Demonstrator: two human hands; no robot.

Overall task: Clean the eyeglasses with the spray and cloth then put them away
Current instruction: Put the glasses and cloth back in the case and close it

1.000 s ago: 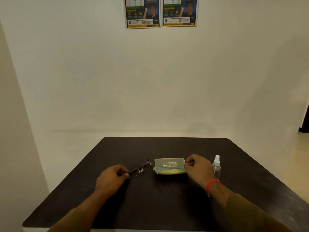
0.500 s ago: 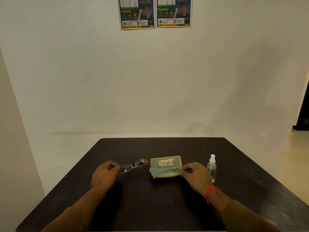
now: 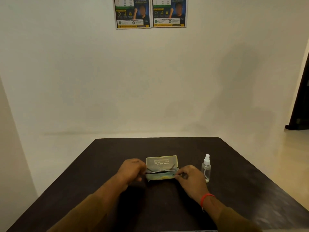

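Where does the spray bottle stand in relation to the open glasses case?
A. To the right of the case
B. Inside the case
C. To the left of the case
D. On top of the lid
A: the spray bottle stands upright on the table, right of the case, beyond the right hand.

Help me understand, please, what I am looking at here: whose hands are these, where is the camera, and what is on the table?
There is no machine here: a person does the task, and the one camera is worn on their head, looking forward and down. On the dark table stands an open glasses case, its lid up, with a clear spray bottle upright to its right. The left hand and the right hand meet at the case from either side, holding the eyeglasses and a bluish-yellow cloth at its opening. The picture is too blurred to tell exactly which fingers grip what. Two posters hang on the wall behind.
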